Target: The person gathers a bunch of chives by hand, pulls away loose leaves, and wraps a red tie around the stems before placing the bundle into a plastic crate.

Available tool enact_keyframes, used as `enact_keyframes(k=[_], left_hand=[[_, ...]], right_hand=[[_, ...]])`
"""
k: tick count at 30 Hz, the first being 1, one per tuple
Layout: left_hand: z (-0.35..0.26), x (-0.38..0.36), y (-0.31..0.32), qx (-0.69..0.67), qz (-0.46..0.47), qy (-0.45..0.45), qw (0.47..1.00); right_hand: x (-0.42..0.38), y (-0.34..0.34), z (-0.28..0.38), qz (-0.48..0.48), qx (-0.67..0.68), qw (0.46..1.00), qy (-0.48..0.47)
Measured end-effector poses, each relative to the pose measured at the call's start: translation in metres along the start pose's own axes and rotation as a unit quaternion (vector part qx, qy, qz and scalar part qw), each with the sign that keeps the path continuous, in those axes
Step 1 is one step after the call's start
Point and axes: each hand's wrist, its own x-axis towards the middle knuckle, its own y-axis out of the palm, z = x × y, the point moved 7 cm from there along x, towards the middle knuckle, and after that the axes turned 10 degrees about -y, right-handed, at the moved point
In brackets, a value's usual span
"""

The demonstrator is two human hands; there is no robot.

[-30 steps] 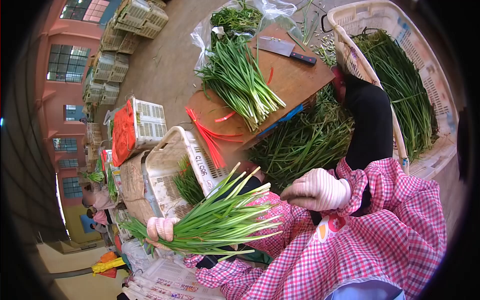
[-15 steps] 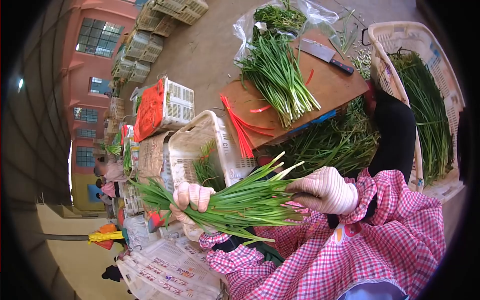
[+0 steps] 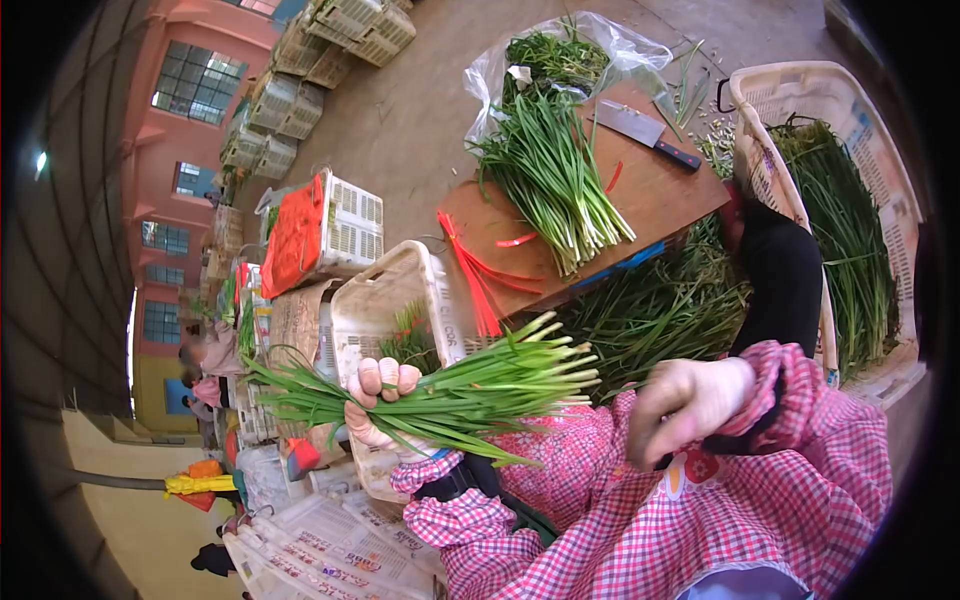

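My left hand, in a pale glove, is closed round the leafy part of a bunch of green stalks, whose pale ends point right. To the right of those ends, apart from them, is my right hand, gloved and blurred, fingers curled; whether it holds something small I cannot make out. Beyond them, a larger pile of green stalks lies on a brown board, with a cleaver and red strips on it.
An empty-handled white crate with long green leaves stands at the right. Another crate is beside the board's left edge. Loose greens lie below the board. Stacked crates and people are farther left.
My right hand has moved away from the stalk ends, down and to the right. The bunch stays in my left hand, its pale ends now uncovered. The view has shifted slightly.
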Motion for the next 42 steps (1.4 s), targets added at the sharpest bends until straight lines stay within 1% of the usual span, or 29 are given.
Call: enact_keyframes(k=[1,2,3,4,5,7,9,10,11,12,13,14,17,19,20,23,24,26,27,29,30,31,33,35,38,39,40,41,42], left_hand=[[-0.006,-0.002,-0.009,-0.012,-0.01,0.007,1.0],[-0.01,-0.003,-0.012,-0.005,0.004,0.007,1.0],[-0.012,-0.004,-0.016,-0.002,0.002,0.007,1.0],[-0.015,-0.007,-0.019,-0.003,0.005,0.015,1.0],[-0.018,-0.009,-0.02,-0.005,0.007,0.022,1.0],[-0.019,-0.008,-0.02,0.001,-0.011,0.027,1.0],[-0.015,-0.007,-0.008,0.016,0.026,0.016,0.999],[-0.012,-0.008,-0.005,0.02,0.013,0.023,0.999],[-0.009,-0.008,0.001,0.018,0.014,0.022,0.999],[-0.007,-0.006,0.008,0.033,0.023,0.014,0.999],[-0.003,-0.006,0.014,0.048,0.031,0.006,0.998],[0.0,-0.005,0.02,0.041,0.045,0.006,0.998],[0.009,-0.004,0.038,0.049,0.083,0.006,0.995],[0.015,-0.002,0.044,0.056,0.1,0.001,0.993],[0.02,-0.002,0.048,0.074,0.098,-0.011,0.992],[0.034,0.001,0.056,0.116,0.096,-0.046,0.988],[0.039,0.002,0.059,0.116,0.099,-0.03,0.988],[0.041,0.003,0.058,0.114,0.113,-0.021,0.987],[0.043,0.002,0.06,0.114,0.114,-0.021,0.987],[0.043,0.0,0.057,0.157,0.028,0.03,0.987],[0.044,-0.003,0.051,0.172,0.006,0.032,0.985],[0.045,-0.004,0.05,0.17,0.007,0.029,0.985],[0.044,-0.007,0.039,0.193,-0.058,0.03,0.979],[0.044,-0.01,0.032,0.184,-0.075,0.023,0.98],[0.043,-0.012,0.016,0.108,-0.103,0.011,0.989],[0.041,-0.012,0.01,0.106,-0.103,0.009,0.989],[0.038,-0.013,0.001,0.052,-0.087,0.003,0.995],[0.037,-0.014,-0.003,-0.003,-0.072,-0.003,0.997],[0.034,-0.014,-0.007,-0.028,-0.107,0.015,0.994]], right_hand=[[-0.02,-0.005,-0.008,0.001,0.008,1.0,0.016],[-0.043,-0.013,-0.024,-0.024,0.025,0.998,0.06],[-0.06,-0.022,-0.034,-0.064,0.001,0.989,0.134],[-0.066,-0.034,-0.026,-0.049,-0.263,0.955,0.132],[-0.075,-0.044,-0.029,0.022,-0.576,0.774,0.262],[-0.078,-0.059,-0.044,-0.005,-0.645,0.684,0.342],[-0.043,-0.037,-0.015,-0.105,-0.55,0.818,0.133],[-0.027,-0.031,-0.009,-0.145,-0.471,0.868,0.063],[-0.01,-0.028,-0.012,-0.172,-0.389,0.905,0.022],[0.002,-0.029,-0.023,-0.194,-0.324,0.926,0.011],[0.017,-0.028,-0.026,-0.215,-0.271,0.938,0.029],[0.029,-0.027,-0.03,-0.23,-0.239,0.942,0.059],[0.052,-0.024,-0.044,-0.274,-0.118,0.952,0.069],[0.062,-0.02,-0.044,-0.252,-0.146,0.954,0.066],[0.066,-0.018,-0.051,-0.239,-0.13,0.958,0.088],[0.077,-0.013,-0.059,-0.27,-0.023,0.961,0.059],[0.078,-0.012,-0.059,-0.273,-0.024,0.96,0.059],[0.076,-0.014,-0.063,-0.323,0.057,0.943,0.055],[0.073,-0.017,-0.065,-0.352,0.09,0.931,0.025],[0.065,-0.021,-0.067,-0.381,0.139,0.914,0.021],[0.063,-0.022,-0.068,-0.383,0.163,0.909,-0.01],[0.059,-0.024,-0.069,-0.386,0.164,0.908,-0.012],[0.05,-0.029,-0.067,-0.412,0.177,0.893,-0.042],[0.039,-0.034,-0.068,-0.439,0.173,0.88,-0.046],[0.025,-0.041,-0.076,-0.447,0.206,0.868,-0.059],[0.026,-0.037,-0.075,-0.396,0.274,0.872,-0.09],[0.025,-0.033,-0.074,-0.34,0.34,0.868,-0.122],[0.022,-0.03,-0.079,-0.262,0.341,0.895,-0.116],[0.017,-0.024,-0.076,-0.213,0.3,0.923,-0.111]])
